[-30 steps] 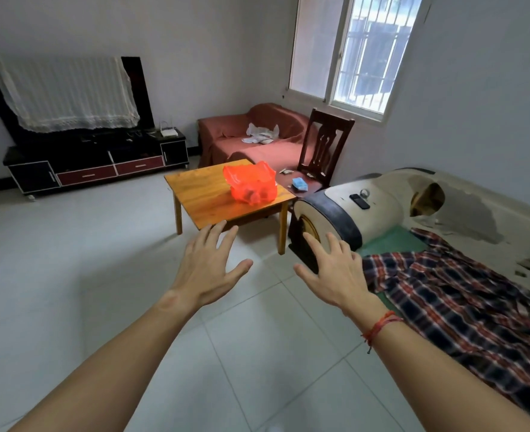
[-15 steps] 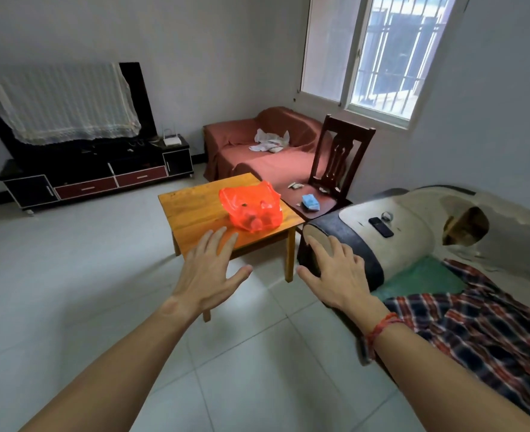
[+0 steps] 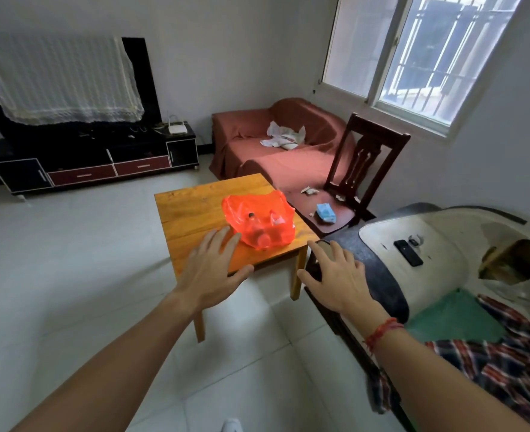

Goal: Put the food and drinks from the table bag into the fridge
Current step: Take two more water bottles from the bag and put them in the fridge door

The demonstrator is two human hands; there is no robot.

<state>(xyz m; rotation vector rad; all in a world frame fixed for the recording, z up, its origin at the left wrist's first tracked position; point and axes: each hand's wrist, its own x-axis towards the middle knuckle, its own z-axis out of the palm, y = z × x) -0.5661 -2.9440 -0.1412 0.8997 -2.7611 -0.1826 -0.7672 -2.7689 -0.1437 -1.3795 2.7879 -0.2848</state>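
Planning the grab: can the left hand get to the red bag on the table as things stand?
Probably yes: the left hand, open, is close to the red bag on the table, with nothing between them.

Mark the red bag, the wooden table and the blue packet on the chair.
red bag [image 3: 259, 227], head view, translucent front side.
wooden table [image 3: 192, 210], head view, bare top beside the bag.
blue packet [image 3: 326, 212], head view, top face.
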